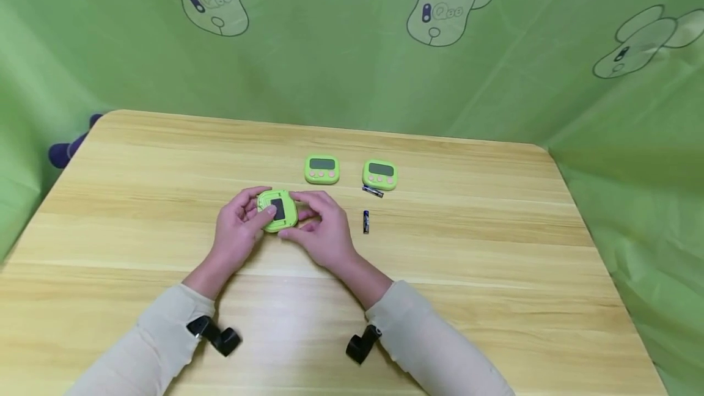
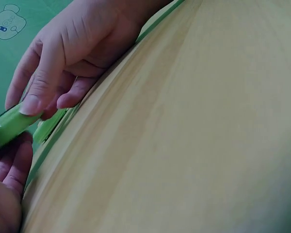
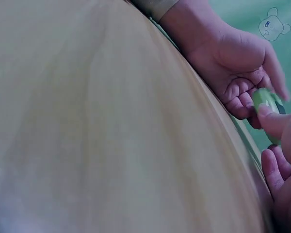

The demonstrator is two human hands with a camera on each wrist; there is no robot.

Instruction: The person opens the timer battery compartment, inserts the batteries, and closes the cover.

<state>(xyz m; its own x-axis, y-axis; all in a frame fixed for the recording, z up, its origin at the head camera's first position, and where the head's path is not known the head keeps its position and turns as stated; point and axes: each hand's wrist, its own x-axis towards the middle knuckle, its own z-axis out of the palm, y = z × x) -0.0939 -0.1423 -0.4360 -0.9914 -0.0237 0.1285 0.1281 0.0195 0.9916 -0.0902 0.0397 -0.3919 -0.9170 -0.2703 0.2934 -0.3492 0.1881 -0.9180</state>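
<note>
The left hand (image 1: 236,229) and right hand (image 1: 327,231) are both closed on a light green, rounded plastic gadget (image 1: 288,212), held left of the middle of the pale wood-grain table (image 1: 495,261). Its back faces up, moulded with recesses around a dark rectangular panel (image 1: 280,208); the left thumb lies across that panel, fingers about the far and left rim, while the right thumb and forefinger pinch the right end

Beyond the hands sit two smooth green plastic timers, a left one (image 1: 322,169) and a right one (image 1: 380,175), each with a grey screen above pink buttons. A slim dark cylindrical battery (image 1: 373,191) lies slantwise just at the right timer's near edge, contact unclear; a blue-black battery (image 1: 365,222) lies lengthwise nearer the person, just beyond the right hand

The tabletop's rounded far corners meet creased green fabric (image 1: 341,78); wide wood stretches run from the hands to either side edge, and beige sleeves (image 1: 431,335) cross the near part
</note>
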